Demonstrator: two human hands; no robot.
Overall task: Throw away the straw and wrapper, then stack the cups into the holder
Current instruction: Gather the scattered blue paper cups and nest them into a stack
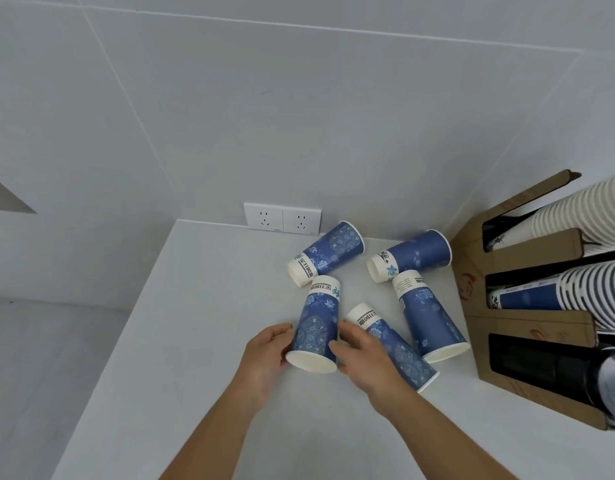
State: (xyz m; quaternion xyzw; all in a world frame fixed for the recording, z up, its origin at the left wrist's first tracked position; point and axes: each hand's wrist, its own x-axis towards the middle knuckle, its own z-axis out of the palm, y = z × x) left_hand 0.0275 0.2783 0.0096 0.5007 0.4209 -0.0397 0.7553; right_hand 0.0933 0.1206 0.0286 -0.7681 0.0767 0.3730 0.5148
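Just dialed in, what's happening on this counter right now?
A person is gathering blue paper cups lying on their sides on the white counter. The left hand and right hand hold the nearest cup from both sides, its open mouth toward the camera. Four more cups lie around it, one partly under the right hand. The cardboard cup holder stands at the right, already holding stacks. No straw or wrapper is visible.

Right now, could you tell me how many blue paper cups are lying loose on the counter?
5: one by the wall socket, one beside the cardboard holder, one below it, one between both hands, one behind the right hand.
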